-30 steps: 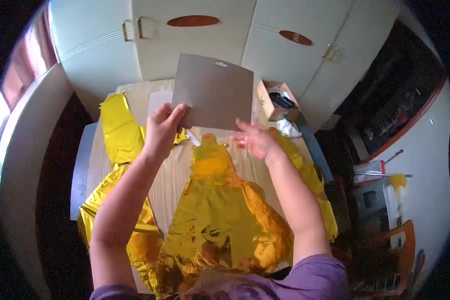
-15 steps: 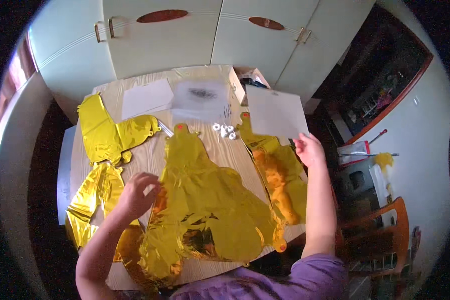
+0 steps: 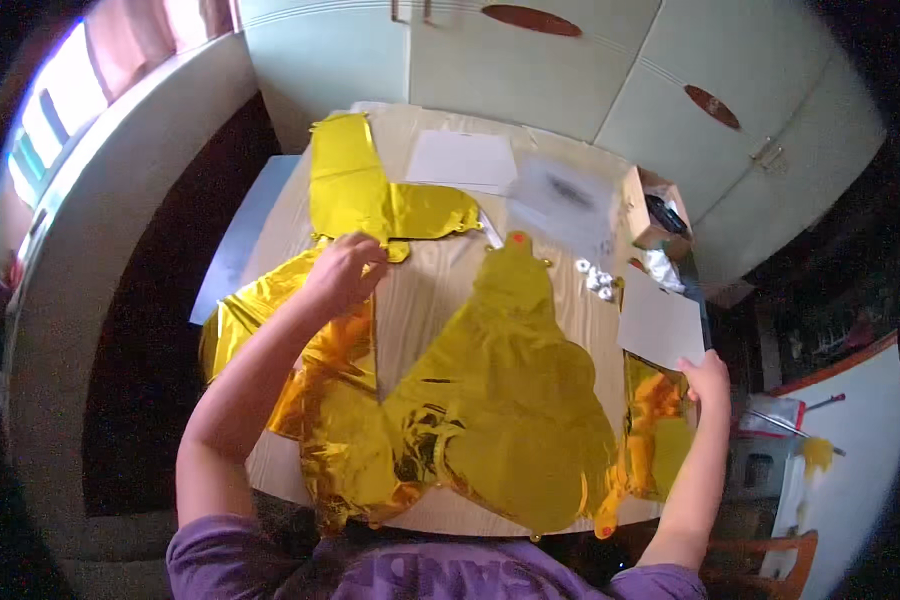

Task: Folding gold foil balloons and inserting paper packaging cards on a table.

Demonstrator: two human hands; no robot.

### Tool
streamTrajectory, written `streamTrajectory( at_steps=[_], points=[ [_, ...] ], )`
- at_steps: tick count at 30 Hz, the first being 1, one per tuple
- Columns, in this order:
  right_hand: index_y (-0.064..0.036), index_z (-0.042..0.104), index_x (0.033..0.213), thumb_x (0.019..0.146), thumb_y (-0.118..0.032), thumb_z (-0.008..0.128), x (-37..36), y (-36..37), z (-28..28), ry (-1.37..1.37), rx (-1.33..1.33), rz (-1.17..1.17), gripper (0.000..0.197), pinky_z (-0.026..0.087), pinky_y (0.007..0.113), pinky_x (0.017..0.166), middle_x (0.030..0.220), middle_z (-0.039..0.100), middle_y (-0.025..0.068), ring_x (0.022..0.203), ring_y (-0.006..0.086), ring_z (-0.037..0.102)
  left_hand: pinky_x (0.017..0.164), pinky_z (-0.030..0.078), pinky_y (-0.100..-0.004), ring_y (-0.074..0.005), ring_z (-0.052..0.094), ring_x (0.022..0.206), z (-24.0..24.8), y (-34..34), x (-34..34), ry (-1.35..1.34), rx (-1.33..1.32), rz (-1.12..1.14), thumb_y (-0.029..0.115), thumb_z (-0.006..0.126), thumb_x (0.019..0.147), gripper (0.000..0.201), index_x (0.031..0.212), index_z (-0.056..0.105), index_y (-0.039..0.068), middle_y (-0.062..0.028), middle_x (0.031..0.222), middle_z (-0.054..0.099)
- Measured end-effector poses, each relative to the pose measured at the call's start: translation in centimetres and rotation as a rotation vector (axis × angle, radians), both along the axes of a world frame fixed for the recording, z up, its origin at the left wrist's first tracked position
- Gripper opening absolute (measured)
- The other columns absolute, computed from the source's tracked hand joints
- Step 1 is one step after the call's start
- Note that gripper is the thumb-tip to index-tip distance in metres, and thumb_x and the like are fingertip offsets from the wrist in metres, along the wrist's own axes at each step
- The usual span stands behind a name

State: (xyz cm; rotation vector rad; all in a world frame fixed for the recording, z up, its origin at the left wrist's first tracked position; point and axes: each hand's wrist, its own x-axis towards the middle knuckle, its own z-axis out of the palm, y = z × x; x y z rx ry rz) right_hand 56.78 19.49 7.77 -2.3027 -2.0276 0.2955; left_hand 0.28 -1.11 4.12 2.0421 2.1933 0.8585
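Observation:
My right hand (image 3: 708,378) grips the near right corner of a white card-like sheet (image 3: 660,322) and holds it over a flat gold foil balloon (image 3: 658,410) at the table's right. Loosely bent, with the thumb apart and nothing seen in the fingers, my left hand (image 3: 348,272) hovers over the left side. Beneath it lies a crumpled gold foil balloon (image 3: 255,305), partly hidden by my forearm. Just beyond is another gold foil balloon (image 3: 350,180), bent like an L. A large deflated gold foil balloon (image 3: 510,400) spreads across the middle, nearest me.
The wooden-patterned table (image 3: 420,310) also bears a white sheet (image 3: 462,162), a translucent plastic bag (image 3: 560,205) and several small white rolls (image 3: 596,280). An open box (image 3: 658,205) with dark things inside stands at the far right. Pale cabinets (image 3: 520,75) rise behind.
My view has swung left, so the table sits further right. The right hand has lowered the white sheet toward the table's right edge. My left hand has moved forward, toward the L-shaped balloon.

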Motion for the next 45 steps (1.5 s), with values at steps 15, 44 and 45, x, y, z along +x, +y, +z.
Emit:
streamTrajectory(
  at_steps=[15,44,45],
  points=[
    [-0.0034,0.067,0.115,0.074,-0.045,0.080,-6.4,3.0,2.7,-0.564,-0.100,0.234,0.060,0.055,0.043,0.089,0.113,0.070,0.0192,0.104,0.0341,0.068,0.082,0.054,-0.0382,-0.0300,0.062,0.093,-1.7,4.8,-5.1,0.567,-0.093,-0.447,0.019,0.065,0.075,0.015,0.082,0.069,0.007,-0.0105,0.088,0.065],
    [-0.0039,0.069,0.111,0.086,-0.018,0.068,-32.1,-4.1,0.3,0.526,0.218,1.319,0.028,0.053,0.038,0.091,0.111,0.069,0.0139,0.102,0.0326,0.066,0.072,0.056,-0.0373,-0.0257,0.071,0.079,1.9,6.3,-7.1,-0.284,-0.173,0.091,0.019,0.076,0.080,0.024,0.092,0.069,0.000,-0.0147,0.086,0.073],
    [-0.0037,0.069,0.109,0.087,-0.017,0.067,-34.9,-4.5,-0.6,0.589,0.261,1.365,0.025,0.053,0.039,0.089,0.107,0.069,0.0138,0.101,0.0324,0.066,0.073,0.056,-0.0377,-0.0266,0.071,0.080,2.2,6.1,-7.1,-0.283,-0.177,0.102,0.018,0.075,0.080,0.024,0.094,0.067,0.000,-0.0149,0.088,0.073]
  ],
)
